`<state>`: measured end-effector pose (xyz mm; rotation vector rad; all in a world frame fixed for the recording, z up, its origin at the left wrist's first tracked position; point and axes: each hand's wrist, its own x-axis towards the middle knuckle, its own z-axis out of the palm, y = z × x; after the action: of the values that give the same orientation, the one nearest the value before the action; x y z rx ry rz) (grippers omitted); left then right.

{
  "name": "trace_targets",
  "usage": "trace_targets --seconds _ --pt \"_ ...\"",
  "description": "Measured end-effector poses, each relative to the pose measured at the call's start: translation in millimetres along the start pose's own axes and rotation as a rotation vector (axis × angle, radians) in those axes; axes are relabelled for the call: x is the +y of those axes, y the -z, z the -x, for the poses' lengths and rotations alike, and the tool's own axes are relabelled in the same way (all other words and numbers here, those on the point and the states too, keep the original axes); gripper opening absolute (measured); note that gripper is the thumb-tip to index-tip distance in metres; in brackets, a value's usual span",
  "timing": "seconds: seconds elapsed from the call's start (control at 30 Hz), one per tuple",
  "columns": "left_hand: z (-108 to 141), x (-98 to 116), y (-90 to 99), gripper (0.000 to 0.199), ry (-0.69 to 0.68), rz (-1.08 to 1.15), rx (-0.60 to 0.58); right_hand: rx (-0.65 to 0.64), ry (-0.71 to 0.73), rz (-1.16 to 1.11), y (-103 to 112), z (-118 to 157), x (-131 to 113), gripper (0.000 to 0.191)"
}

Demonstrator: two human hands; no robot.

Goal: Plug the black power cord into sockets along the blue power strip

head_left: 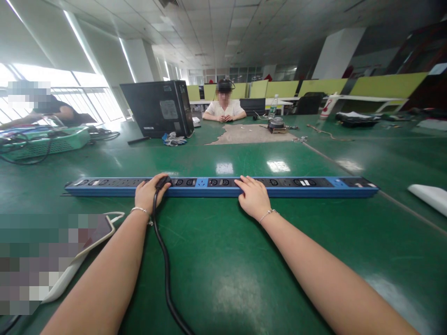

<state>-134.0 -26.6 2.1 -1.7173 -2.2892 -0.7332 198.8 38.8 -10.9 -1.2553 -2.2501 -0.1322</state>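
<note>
A long blue power strip [296, 190] with a black socket face lies across the green table in front of me. My left hand [149, 191] is closed around a black plug [163, 182] at the strip, left of its middle. Whether the plug is seated in a socket I cannot tell. From it a thick black cable [165, 260] runs down toward the table's near edge. Right of the middle, my right hand [254, 195] rests on the strip with its fingers stretched out over the top. It holds nothing that I can see.
A black computer case [153, 109] stands at the back left, with gloves [173, 139] before it. A green basket [63, 142] of cables sits far left. A person [224, 104] sits opposite. A white object [429, 199] lies right; a blurred-out device [99, 235] is near left.
</note>
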Motion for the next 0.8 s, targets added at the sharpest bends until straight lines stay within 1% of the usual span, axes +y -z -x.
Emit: trace_targets --seconds 0.13,0.37,0.6,0.8 --pt "-0.4 3.4 -0.5 0.040 0.050 0.005 0.002 0.001 0.001 -0.003 0.3 0.6 0.5 0.047" --pt "-2.0 9.3 1.0 0.039 0.109 0.023 -0.034 -0.016 -0.002 -0.002 0.6 0.9 0.7 0.051" --pt "0.1 10.4 -4.3 0.038 0.130 0.032 0.004 -0.014 0.001 0.009 -0.5 0.9 0.7 0.050" --pt "1.5 6.2 -11.2 0.036 0.136 0.084 0.034 -0.012 0.014 -0.004 -0.3 0.7 2.0 0.050"
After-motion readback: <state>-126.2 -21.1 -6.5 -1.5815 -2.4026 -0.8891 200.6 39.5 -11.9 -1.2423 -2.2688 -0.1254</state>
